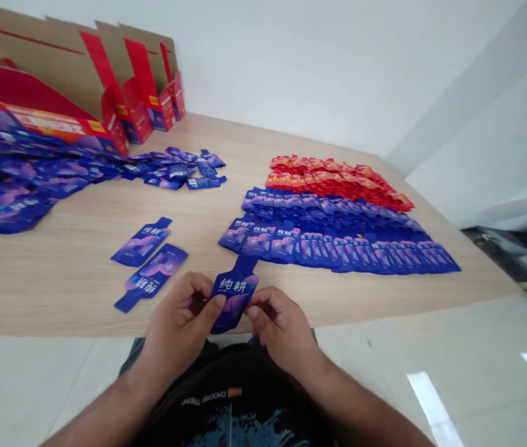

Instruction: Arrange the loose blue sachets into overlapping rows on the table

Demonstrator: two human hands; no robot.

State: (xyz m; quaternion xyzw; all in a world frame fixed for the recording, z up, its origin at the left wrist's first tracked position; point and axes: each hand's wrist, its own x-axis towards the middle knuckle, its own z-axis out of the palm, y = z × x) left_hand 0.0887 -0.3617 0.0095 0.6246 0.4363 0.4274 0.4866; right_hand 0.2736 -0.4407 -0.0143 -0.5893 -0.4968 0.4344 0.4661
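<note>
A pale table (pixel 81 267) bears heaped blue packets (pixel 58 167), two loose packets (pixel 161 264), blue rows (pixel 328 217), red rows (pixel 333 177) and open boxes (pixel 113 127).

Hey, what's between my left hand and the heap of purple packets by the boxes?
In the head view, two purple packets lie side by side on the table, pointing opposite ways.

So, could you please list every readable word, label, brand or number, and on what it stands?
"纯耕": on the held pouch.
"纯耕": on both loose pouches, upside down on the nearer one.
"纯耕": on the leftmost front-row pouches.
"CHOOSE TRE…": upside down on the shirt, ending unclear.
Too blurred or small: lettering on the cartons, red pouches and piled pouches; also all fine print.
</note>
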